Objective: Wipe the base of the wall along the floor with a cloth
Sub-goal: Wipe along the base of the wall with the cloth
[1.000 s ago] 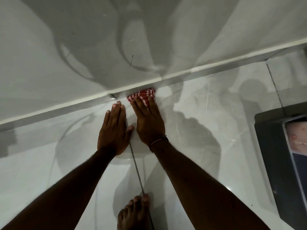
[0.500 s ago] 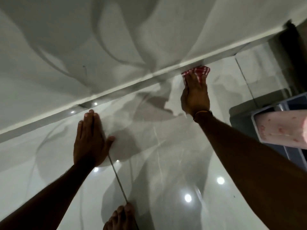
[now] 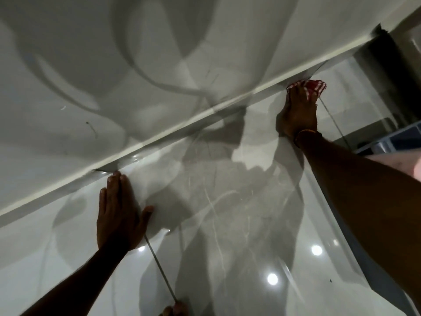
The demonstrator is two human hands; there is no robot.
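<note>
A red-and-white checked cloth [image 3: 313, 86] lies on the glossy tiled floor, against the pale skirting [image 3: 200, 115] at the base of the white wall. My right hand [image 3: 298, 112], arm stretched far right, presses flat on the cloth with its fingers over it. Most of the cloth is hidden under the fingers. My left hand [image 3: 118, 213] rests flat on the floor [image 3: 227, 201] with fingers apart, fingertips just short of the skirting, holding nothing.
A dark vertical edge [image 3: 387, 65] stands where the wall ends at the upper right. A grey-blue box or frame [image 3: 401, 137] sits on the floor at the right. Toes of a bare foot [image 3: 175, 310] show at the bottom edge, on a dark tile joint.
My right hand has slid the cloth along the skirting to the right, away from my left hand. The left hand has stayed planted on the floor; the view has shifted.
</note>
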